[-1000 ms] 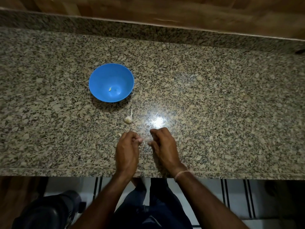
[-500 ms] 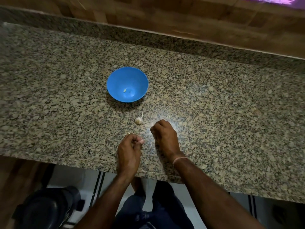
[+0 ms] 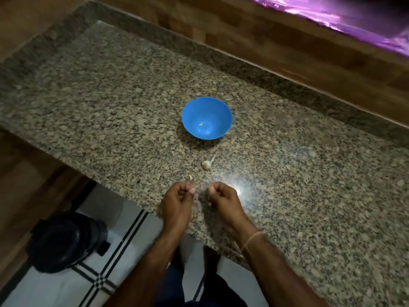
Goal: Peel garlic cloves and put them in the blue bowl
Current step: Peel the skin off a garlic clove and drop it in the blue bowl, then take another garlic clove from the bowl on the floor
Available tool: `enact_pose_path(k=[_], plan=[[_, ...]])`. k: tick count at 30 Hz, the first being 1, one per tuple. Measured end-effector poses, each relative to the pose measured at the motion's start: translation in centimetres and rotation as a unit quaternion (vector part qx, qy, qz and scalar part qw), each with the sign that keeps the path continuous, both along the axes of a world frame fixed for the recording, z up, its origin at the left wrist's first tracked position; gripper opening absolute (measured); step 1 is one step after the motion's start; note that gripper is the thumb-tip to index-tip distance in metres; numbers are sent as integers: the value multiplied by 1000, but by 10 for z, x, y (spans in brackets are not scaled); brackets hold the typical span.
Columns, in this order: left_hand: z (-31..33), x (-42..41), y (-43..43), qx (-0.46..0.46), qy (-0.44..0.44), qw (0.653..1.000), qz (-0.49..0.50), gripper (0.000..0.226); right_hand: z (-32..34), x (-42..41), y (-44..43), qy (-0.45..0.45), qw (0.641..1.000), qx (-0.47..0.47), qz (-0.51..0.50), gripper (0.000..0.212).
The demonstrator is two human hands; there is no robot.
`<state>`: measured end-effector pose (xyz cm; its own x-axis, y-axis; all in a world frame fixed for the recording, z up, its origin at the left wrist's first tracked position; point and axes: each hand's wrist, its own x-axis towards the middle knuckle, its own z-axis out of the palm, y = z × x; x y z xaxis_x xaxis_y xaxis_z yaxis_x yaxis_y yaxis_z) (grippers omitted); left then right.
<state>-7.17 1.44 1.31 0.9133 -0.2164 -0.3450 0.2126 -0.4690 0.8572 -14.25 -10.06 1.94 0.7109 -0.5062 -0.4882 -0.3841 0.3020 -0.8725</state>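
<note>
So far only one small pale piece [image 3: 201, 124], judged to be a peeled clove, is seen at the bottom of the blue bowl [image 3: 212, 109], which is set upright on the worktop [image 3: 110, 107] just above the middle of the frame. Just below the bowl, and apart from it, a garlic bulb [image 3: 206, 165] with its dry stem is laid on the stone. A pale scrap [image 3: 190, 177], probably skin, is found a little lower and to the left.

Near the front edge, below the middle of the frame, the left hand [image 3: 177, 202] and the right hand [image 3: 223, 201] are held close together but not touching. Each is curled, with thumb and fingers [image 3: 180, 191] pressed together as in a pinch. What is pinched, if anything, cannot be told in the blur. A thin band [image 3: 252, 237] is worn on the right wrist.

The peeling is judged to be barely begun: most of the bulb is left to be broken up, skinned and dropped in.

At the lower left a black round object [image 3: 66, 240] is seen on the tiled floor [image 3: 55, 291], and a purple glare [image 3: 332, 18] is spread across the upper right.
</note>
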Motion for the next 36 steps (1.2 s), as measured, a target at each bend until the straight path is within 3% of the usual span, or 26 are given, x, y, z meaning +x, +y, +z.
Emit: enact_pose_path(k=[3, 6, 15, 20, 29, 36], plan=[[9, 8, 36, -22, -10, 997, 78, 13, 17, 25, 43, -38, 987, 151, 37, 26], [15, 21, 92, -46, -8, 986, 162, 18, 13, 61, 96, -49, 971, 208, 106, 35], [-7, 31, 327, -88, -13, 915, 394, 18, -18, 137, 304, -16, 933, 159, 322, 26], [-28, 30, 435, -60, 10, 891, 451, 19, -39, 156, 398, 38, 927, 189, 320, 31], [-46, 55, 534, -31, 37, 868, 494, 9, -56, 206, 489, 95, 918, 184, 339, 30], [-123, 86, 576, -38, 131, 846, 515, 11, -138, 244, 541, 190, 882, 164, 398, 20]])
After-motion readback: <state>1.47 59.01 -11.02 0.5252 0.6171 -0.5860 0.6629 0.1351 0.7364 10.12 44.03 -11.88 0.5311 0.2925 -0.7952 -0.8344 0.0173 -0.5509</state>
